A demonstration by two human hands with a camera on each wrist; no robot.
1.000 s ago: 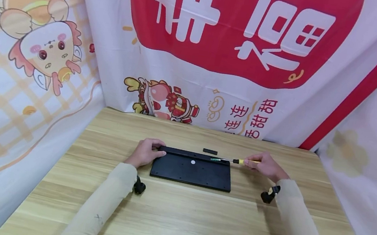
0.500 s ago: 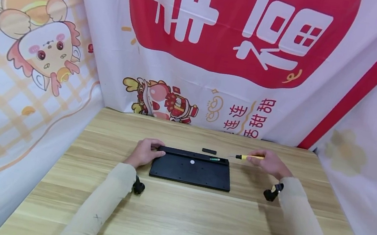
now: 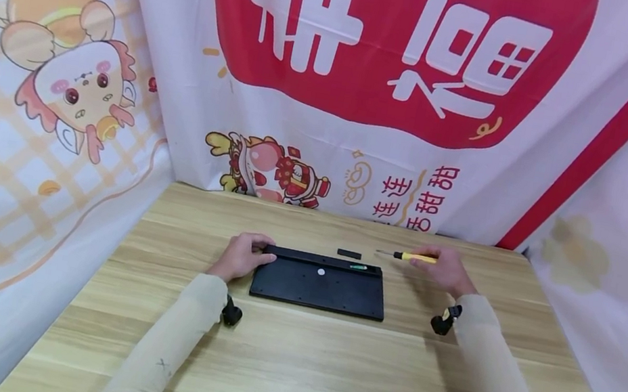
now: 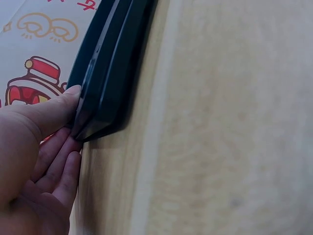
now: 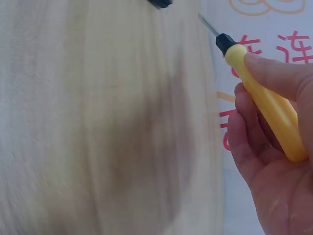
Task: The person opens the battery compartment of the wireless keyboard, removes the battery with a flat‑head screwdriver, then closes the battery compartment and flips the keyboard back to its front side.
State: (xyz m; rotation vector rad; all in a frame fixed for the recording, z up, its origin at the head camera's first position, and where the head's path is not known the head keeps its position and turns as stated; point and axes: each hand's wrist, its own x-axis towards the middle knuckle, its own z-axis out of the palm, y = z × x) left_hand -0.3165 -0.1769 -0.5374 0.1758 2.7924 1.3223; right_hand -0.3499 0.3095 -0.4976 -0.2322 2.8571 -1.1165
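A black keyboard (image 3: 306,287) lies on the wooden table with its underside up, screw holes and a round white sticker showing. At its left end my left hand (image 3: 243,255) grips the far corner; in the left wrist view, the thumb (image 4: 61,110) lies against one side of the keyboard (image 4: 110,93) and the fingers are at the other. A small green battery (image 3: 358,267) sits in the open slot near the right end. My right hand (image 3: 443,270) holds a yellow screwdriver (image 5: 269,107) above the table, its tip pointing left, apart from the keyboard.
A small black battery cover (image 3: 349,254) lies just behind the keyboard. Printed cloth (image 3: 279,101) hangs along the table's back edge and both sides. Bare wooden tabletop (image 3: 311,367) stretches in front of the keyboard.
The screwdriver tip was at the battery a second ago. My right hand has since drawn it off to the right and back, away from the keyboard. My left hand has stayed put.
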